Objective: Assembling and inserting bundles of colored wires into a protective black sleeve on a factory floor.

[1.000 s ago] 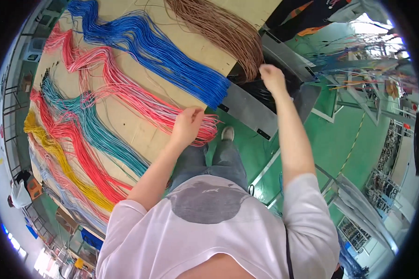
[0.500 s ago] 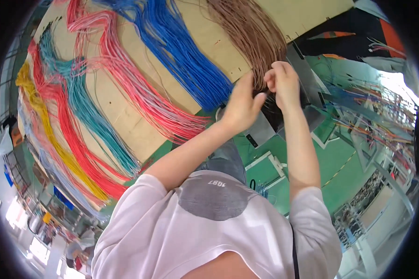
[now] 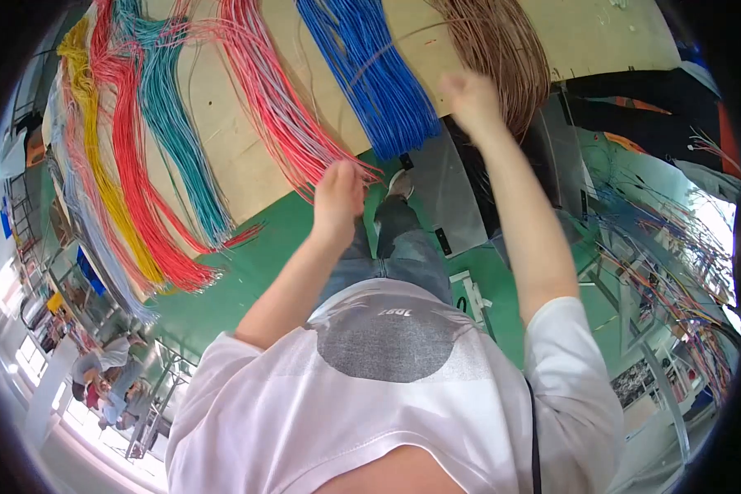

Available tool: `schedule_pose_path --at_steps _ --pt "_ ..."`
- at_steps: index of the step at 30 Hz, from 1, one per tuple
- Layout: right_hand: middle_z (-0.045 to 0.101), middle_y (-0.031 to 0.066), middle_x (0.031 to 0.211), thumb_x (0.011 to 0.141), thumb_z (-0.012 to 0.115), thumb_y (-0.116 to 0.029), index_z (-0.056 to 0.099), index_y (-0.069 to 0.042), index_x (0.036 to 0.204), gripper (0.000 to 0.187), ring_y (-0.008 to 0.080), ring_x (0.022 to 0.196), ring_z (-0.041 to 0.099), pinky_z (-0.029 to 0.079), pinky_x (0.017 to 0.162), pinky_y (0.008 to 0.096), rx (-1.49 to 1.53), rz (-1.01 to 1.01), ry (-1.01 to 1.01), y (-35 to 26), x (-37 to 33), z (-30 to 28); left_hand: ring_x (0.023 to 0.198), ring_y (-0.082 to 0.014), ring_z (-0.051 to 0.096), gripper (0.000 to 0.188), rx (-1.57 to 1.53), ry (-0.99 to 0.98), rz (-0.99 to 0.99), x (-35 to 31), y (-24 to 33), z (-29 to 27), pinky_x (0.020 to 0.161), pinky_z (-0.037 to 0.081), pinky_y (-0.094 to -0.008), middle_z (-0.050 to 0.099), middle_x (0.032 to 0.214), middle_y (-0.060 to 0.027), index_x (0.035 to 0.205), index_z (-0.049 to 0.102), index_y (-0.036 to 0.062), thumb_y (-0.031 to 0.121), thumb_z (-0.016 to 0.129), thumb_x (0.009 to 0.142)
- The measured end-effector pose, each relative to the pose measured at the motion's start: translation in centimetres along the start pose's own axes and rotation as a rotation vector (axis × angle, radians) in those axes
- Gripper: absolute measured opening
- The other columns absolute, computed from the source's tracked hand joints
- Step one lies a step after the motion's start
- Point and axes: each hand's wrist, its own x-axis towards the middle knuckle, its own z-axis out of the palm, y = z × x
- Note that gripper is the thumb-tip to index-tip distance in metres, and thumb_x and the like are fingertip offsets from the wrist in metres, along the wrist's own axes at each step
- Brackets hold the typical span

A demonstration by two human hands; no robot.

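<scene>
My left hand [image 3: 337,202] is closed, fingers curled together, over the lower ends of a pink and grey wire bundle [image 3: 284,115]. Whether it grips those wires is hidden. My right hand [image 3: 473,103] is smeared by motion between a blue wire bundle [image 3: 395,99] and a brown wire bundle [image 3: 506,49], close to the brown one. What its fingers hold, if anything, does not show. A thin brown wire [image 3: 395,43] arcs across the top of the blue bundle, blurred. All the bundles lie on a pale wooden table [image 3: 247,177].
Farther left lie teal [image 3: 169,99], red [image 3: 136,156] and yellow wire bundles [image 3: 99,156]. Grey metal plates [image 3: 445,193] jut out at the table's near edge. Loose coloured wires [image 3: 675,263] hang on a frame at right. A person in dark clothing [image 3: 659,99] is at the far right.
Both hands were together at the lower end of the brown bundle. My left hand has moved left to the pink wires; my right hand has moved up slightly. The view has shifted.
</scene>
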Motion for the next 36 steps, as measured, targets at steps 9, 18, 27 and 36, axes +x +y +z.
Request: schedule_pose_path --at_steps 9,18,27,36 --pt "0.059 0.0152 0.073 0.074 0.057 -0.017 0.060 0.000 0.082 0.019 0.0260 0.069 0.058 0.044 0.064 0.0325 -0.266 -0.045 -0.161 -1.4 -2.3 0.1 0.046 -0.0048 0.039 0.022 0.193 -0.041 0.124 0.5 -1.2 -0.1 0.042 0.030 -0.0182 0.048 0.057 0.0015 0.083 0.056 0.0015 0.018 0.042 0.087" --pt "0.049 0.0012 0.061 0.085 0.044 -0.012 0.049 -0.002 0.078 0.013 0.0103 0.058 0.048 0.040 0.059 0.0270 1.150 0.429 -0.477 -7.8 -4.7 -3.1 0.059 -0.0070 0.049 0.028 0.065 -0.166 0.401 -1.2 1.0 6.5 0.060 0.040 -0.0189 0.054 0.067 -0.0013 0.108 0.050 -0.0021 0.013 0.040 0.087" --pt "0.028 -0.0005 0.053 0.086 0.031 -0.003 0.030 -0.006 0.060 0.026 0.0091 0.043 0.028 0.031 0.042 0.0210 2.064 0.677 -0.679 -13.9 -3.3 -2.1 0.064 -0.0121 0.050 0.022 0.176 0.092 0.739 -1.5 3.2 5.0 0.067 0.041 -0.0247 0.050 0.066 -0.0037 0.087 0.052 -0.0019 0.015 0.037 0.089" --pt "0.029 0.0005 0.045 0.070 0.034 0.003 0.032 -0.008 0.050 0.023 0.0119 0.037 0.026 0.024 0.036 0.0234 1.697 0.273 -0.158 -10.4 6.2 -6.0 0.056 -0.0126 0.041 0.023 -0.072 -0.433 -0.020 -8.1 3.6 -0.7 0.060 0.038 -0.0247 0.039 0.058 -0.0001 0.084 0.050 0.0014 0.021 0.039 0.089"
